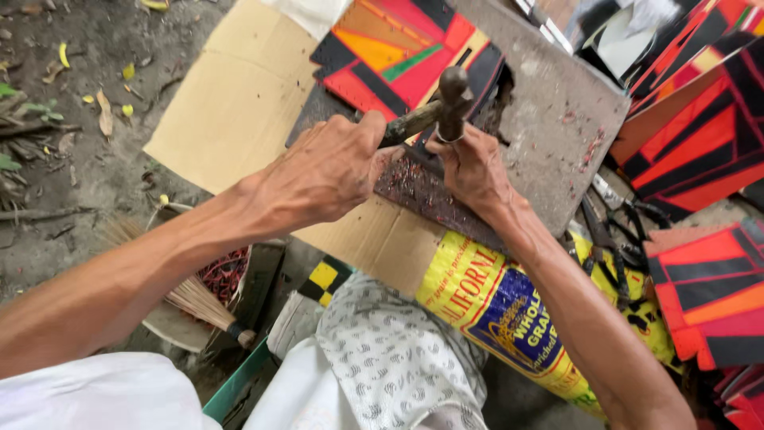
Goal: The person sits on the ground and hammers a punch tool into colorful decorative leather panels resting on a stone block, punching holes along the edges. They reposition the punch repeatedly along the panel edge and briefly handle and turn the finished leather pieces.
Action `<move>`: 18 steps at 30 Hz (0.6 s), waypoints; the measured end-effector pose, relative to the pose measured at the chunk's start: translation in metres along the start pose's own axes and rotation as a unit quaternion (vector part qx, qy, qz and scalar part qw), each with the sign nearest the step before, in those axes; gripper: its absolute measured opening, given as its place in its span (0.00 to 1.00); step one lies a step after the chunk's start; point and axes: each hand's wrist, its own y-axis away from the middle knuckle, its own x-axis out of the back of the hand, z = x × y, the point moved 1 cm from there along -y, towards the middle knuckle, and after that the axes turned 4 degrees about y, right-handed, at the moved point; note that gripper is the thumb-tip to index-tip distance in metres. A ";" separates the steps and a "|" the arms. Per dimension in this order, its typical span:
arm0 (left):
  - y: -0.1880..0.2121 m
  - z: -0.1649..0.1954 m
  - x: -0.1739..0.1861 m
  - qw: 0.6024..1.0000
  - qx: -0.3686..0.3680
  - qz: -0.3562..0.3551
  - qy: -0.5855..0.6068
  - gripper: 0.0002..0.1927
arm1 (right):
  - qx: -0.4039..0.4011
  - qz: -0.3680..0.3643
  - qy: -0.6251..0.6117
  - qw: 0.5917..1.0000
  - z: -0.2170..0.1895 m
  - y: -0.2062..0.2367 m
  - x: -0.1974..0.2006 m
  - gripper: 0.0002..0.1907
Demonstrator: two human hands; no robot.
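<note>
1. Left hand [330,171] is curled into a closed fist around the wooden handle [412,122] of a hammer-like tool, knuckles up, with the handle running up and to the right out of the grip.
2. Right hand [475,169] is also closed, its fingers bunched around the lower part of a dark upright punch [454,99] (the tip is hidden behind the fingers), and its heel rests on the grey slab [549,111].
3. Hammer handle and punch cross just above the right hand; whether the hammer's head is touching the punch top cannot be told.
4. Under the punch lies a dark strip littered with small red scraps [414,183], on the slab's near edge.
5. Red, orange and black patterned panels [398,48] lie on the far part of the slab, with more stacked at the right [700,143].
6. Cardboard [239,103] lies beneath the slab, and a yellow printed sack [493,306] sits below the right forearm.
</note>
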 end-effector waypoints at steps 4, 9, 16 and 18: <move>-0.001 -0.008 -0.003 1.000 0.025 -0.011 0.007 0.18 | -0.031 -0.013 0.021 0.999 0.002 -0.001 -0.001 0.07; -0.006 -0.008 0.008 0.999 -0.041 0.035 -0.009 0.15 | -0.059 -0.009 0.047 0.997 0.001 0.000 -0.006 0.04; -0.008 0.006 0.009 0.999 -0.037 0.026 0.008 0.16 | -0.043 0.026 0.052 0.997 0.002 0.002 -0.013 0.06; -0.012 0.007 0.013 0.999 -0.016 -0.005 -0.041 0.16 | -0.046 0.033 0.073 0.996 0.005 -0.001 -0.013 0.07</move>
